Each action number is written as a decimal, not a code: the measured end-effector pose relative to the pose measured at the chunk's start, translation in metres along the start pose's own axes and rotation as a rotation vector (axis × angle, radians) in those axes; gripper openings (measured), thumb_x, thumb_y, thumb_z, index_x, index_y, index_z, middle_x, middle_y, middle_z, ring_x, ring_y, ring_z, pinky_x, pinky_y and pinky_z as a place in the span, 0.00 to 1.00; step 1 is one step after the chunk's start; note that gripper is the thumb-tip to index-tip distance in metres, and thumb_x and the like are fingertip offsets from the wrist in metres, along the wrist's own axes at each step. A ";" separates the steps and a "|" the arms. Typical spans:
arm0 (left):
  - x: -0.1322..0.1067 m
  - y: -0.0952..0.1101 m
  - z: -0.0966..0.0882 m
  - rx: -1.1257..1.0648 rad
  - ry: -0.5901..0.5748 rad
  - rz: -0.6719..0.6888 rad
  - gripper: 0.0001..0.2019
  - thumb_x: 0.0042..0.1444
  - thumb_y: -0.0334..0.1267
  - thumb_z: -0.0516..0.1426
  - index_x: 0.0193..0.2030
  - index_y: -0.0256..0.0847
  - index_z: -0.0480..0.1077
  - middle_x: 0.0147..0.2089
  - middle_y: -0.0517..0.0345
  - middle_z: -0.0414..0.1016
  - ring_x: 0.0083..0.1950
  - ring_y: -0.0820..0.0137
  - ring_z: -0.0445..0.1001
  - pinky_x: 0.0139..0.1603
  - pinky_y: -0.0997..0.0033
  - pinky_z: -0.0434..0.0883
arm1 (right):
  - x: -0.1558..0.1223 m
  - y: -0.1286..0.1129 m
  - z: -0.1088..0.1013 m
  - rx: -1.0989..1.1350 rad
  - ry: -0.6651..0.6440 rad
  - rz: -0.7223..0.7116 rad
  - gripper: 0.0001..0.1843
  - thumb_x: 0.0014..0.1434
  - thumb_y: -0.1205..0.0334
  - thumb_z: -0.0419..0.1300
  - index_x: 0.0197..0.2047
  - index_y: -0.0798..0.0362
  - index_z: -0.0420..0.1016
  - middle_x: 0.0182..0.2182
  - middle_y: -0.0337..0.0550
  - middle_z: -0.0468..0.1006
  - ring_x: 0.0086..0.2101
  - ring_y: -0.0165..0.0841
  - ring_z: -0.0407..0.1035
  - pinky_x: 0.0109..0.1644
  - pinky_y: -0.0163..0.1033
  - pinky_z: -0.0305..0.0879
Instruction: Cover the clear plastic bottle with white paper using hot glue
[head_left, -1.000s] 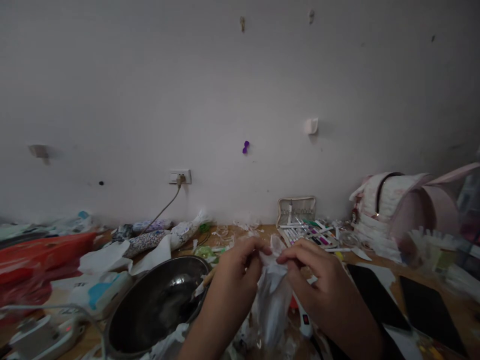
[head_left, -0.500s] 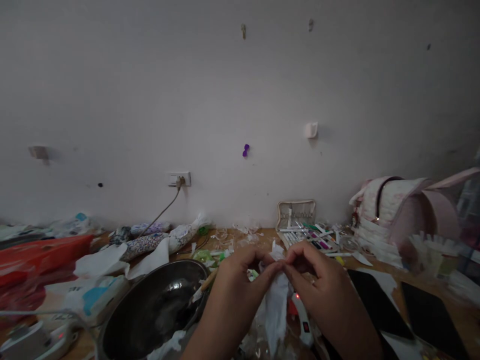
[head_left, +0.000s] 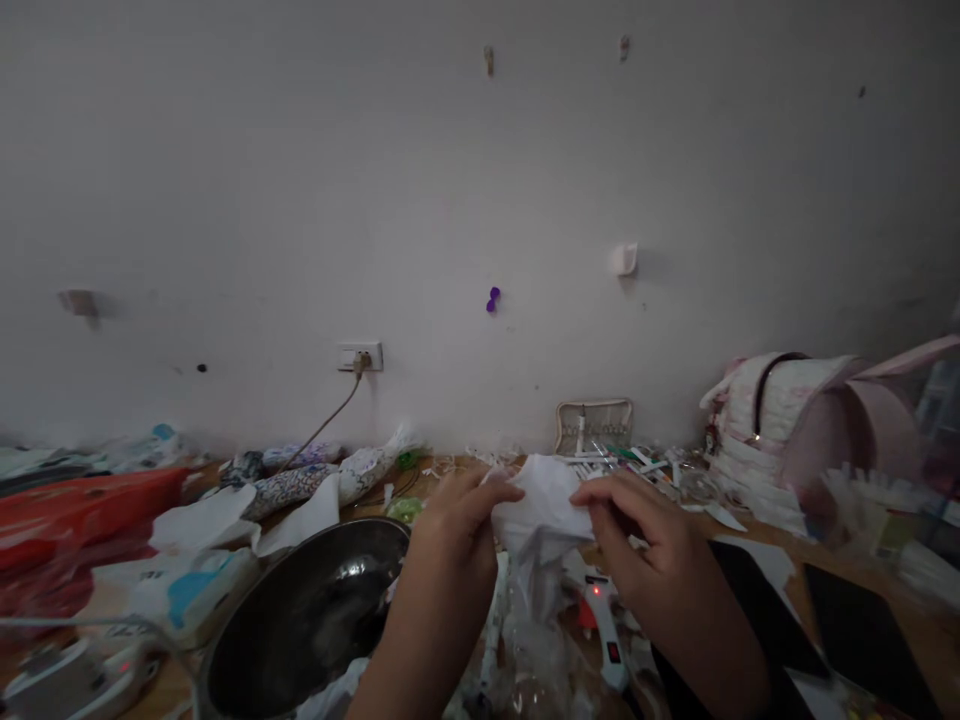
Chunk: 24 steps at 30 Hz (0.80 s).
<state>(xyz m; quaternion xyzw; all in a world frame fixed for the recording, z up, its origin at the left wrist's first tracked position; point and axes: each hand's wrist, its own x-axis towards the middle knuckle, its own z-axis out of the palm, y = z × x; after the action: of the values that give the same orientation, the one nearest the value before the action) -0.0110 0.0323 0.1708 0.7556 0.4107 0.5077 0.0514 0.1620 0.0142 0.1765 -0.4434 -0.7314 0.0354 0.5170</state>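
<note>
Both of my hands are raised over a cluttered wooden desk and pinch a crumpled white sheet of thin paper or plastic (head_left: 541,505) between them. My left hand (head_left: 452,530) grips its left edge with thumb and fingers closed. My right hand (head_left: 646,545) grips the right edge the same way. The sheet is spread a little between the hands and hangs down below them. Under the hands lie a white glue gun (head_left: 604,628) with a red light and some clear wrapping (head_left: 534,660).
A dark metal bowl (head_left: 300,620) sits at lower left. Beside it are a tissue pack (head_left: 187,590), a red bag (head_left: 71,525) and patterned rolls (head_left: 300,483). Markers and a case (head_left: 619,455) lie by the wall. A pink bag (head_left: 817,420) and black phones (head_left: 862,625) are right.
My hands have moved apart and up slightly, pulling the white sheet open between them; before they were pinched close together at its top.
</note>
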 end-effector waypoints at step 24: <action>0.014 -0.003 -0.016 0.226 -0.100 -0.439 0.17 0.49 0.54 0.55 0.26 0.40 0.67 0.29 0.52 0.73 0.35 0.59 0.71 0.36 0.62 0.63 | 0.010 0.028 -0.027 -0.092 0.327 0.040 0.09 0.58 0.61 0.51 0.34 0.50 0.73 0.33 0.43 0.75 0.36 0.35 0.70 0.39 0.38 0.66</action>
<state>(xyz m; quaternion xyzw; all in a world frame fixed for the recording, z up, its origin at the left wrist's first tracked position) -0.0232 0.0382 0.1876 0.6734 0.6160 0.3972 0.0962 0.1995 0.0269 0.1823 -0.4807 -0.6293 -0.0607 0.6076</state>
